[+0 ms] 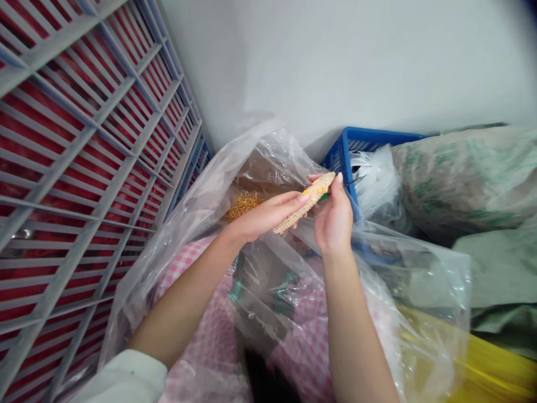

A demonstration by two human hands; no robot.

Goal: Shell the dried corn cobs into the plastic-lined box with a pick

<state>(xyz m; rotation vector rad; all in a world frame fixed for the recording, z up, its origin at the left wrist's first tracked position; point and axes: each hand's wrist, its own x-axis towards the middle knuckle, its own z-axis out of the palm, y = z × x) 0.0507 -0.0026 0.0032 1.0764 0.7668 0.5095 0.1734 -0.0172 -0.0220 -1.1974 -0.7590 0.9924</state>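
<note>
A mostly stripped corn cob (304,204) slants up to the right over an open clear plastic bag, with a few yellow kernels left near its upper part. My left hand (268,212) is closed round the cob from the left, thumb along its top. At the cob's upper end, my right hand (334,218) is closed, its thumb against the tip. A bit of green shows under the right fingers, and a thin dark point sticks out beside that thumb; I cannot tell whether they belong together. Loose corn kernels (243,206) lie in the plastic bag (201,193).
Tall grey plastic crates (98,120) with red contents stand close on the left. A blue basket (346,151) holding white plastic bags is at the back right, beside a full woven sack (465,173). Yellow material (495,364) lies at the lower right. A white wall rises behind.
</note>
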